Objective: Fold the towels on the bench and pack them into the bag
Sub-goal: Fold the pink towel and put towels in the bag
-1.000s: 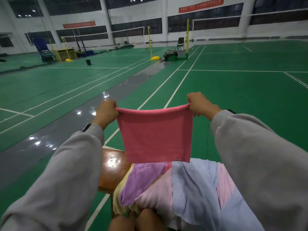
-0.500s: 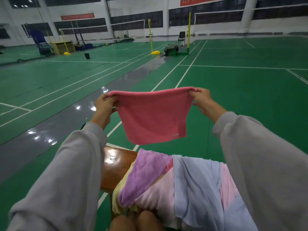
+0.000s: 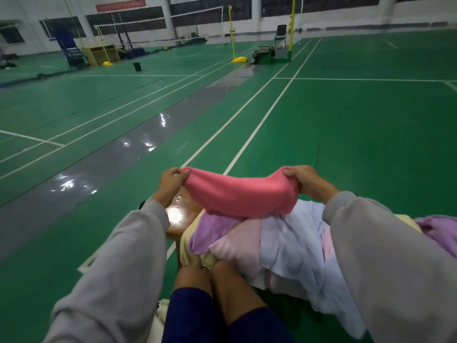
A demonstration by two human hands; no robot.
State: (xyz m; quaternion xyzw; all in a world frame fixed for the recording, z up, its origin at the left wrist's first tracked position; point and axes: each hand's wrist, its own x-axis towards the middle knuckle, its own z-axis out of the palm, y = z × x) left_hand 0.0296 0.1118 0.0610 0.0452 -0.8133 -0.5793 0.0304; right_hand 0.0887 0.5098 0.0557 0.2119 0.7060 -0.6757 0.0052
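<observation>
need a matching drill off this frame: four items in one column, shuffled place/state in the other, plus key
Items
1. coral pink towel
2. purple towel
3. pale blue towel
4. bench

Places and states
a. bare brown corner with glare on it
b. gripped at its ends by the left hand and right hand, above the pile
c. draped over the pile, hanging down its near side
d. at the pile's left, partly under the held towel

Pairs: 1-b, 2-d, 3-c, 4-a
</observation>
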